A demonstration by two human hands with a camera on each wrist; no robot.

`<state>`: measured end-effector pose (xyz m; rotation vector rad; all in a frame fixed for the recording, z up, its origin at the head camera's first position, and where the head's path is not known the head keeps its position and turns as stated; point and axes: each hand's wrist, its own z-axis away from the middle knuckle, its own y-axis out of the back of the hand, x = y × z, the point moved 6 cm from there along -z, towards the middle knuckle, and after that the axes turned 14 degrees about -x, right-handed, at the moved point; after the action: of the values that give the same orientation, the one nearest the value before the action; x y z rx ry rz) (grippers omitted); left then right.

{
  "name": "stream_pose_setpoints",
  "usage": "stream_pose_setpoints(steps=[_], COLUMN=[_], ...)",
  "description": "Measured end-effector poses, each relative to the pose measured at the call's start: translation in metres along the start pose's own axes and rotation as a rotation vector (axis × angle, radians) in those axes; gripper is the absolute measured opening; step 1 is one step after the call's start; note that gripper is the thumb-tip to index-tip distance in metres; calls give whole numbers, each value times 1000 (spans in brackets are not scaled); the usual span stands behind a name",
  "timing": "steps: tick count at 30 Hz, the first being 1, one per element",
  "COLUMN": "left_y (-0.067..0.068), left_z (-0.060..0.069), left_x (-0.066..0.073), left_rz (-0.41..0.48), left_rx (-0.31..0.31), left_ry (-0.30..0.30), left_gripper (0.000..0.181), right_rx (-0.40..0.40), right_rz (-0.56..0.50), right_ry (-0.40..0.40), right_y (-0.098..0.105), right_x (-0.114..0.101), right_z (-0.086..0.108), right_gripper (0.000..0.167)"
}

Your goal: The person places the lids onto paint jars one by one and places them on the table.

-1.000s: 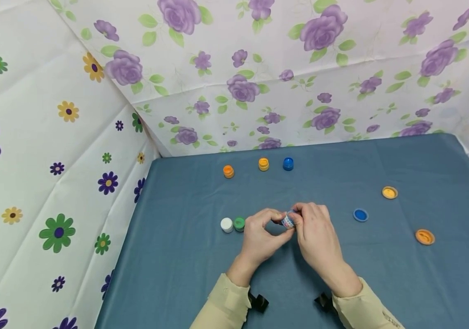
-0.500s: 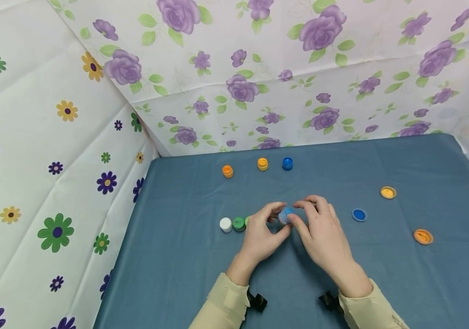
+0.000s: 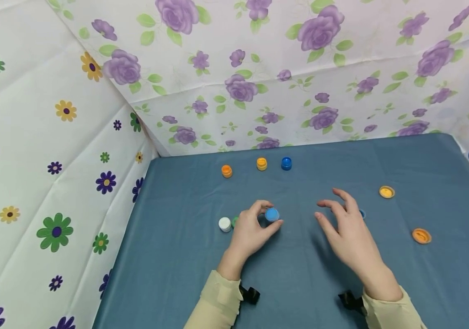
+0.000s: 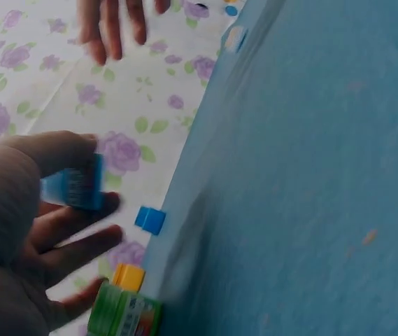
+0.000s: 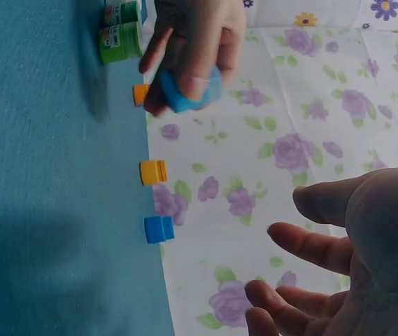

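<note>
A small light blue paint jar (image 3: 272, 214) is pinched between the thumb and fingers of my left hand (image 3: 252, 233), above the table. Its label faces the left wrist camera. To the right, my right hand (image 3: 354, 240) holds nothing, its fingers spread and slightly bent. Beside the left hand stand a white-topped jar (image 3: 225, 224) and a green jar (image 3: 235, 222), the latter mostly hidden by that hand. A light green jar (image 5: 119, 43) shows in the right wrist view. A blue lid (image 3: 363, 214) lies partly behind the right hand's fingers.
Along the far side of the blue-covered table (image 3: 177, 274) stand an orange jar (image 3: 226, 171), a yellow jar (image 3: 261, 164) and a dark blue jar (image 3: 286, 163). A yellow lid (image 3: 387, 192) and an orange lid (image 3: 421, 236) lie at right. Flowered sheets hang behind and left.
Both hands were on the light blue jar. The right hand has let go and moved right, fingers spreading, while the left hand has carried the jar slightly left.
</note>
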<state>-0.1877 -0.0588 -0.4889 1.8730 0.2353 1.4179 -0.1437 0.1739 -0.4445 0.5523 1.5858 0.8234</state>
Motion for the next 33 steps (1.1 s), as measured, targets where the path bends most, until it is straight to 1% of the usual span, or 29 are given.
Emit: stream_pose_setpoints(steps=[3, 7, 10, 14, 18, 21, 26, 33], left_y=[4, 7, 7, 8, 8, 6, 4, 4], left_z=[1, 2, 3, 2, 1, 2, 2, 3], left_x=[-4, -10, -16, -22, -24, -23, -24, -24], left_rz=[-131, -300, -363, -383, -388, -408, -443, -418], left_rx=[-20, -29, -28, -8, -3, -7, -20, -44], left_ry=[23, 66, 96, 105, 99, 94, 111, 140], left_gripper=[32, 32, 33, 34, 36, 40, 46, 50], right_rx=[-31, -55, -78, -122, -145, -151, -154, -173], right_rz=[-6, -12, -13, -19, -24, -27, -30, -38], right_ry=[-19, -32, -28, -27, -26, -20, -16, -25], right_y=[-2, -3, -4, -7, -10, -12, -12, -13], right_x=[4, 7, 7, 6, 6, 6, 6, 6], right_z=[1, 1, 0, -2, -1, -1, 0, -2], right_gripper=[33, 33, 31, 30, 31, 31, 30, 32])
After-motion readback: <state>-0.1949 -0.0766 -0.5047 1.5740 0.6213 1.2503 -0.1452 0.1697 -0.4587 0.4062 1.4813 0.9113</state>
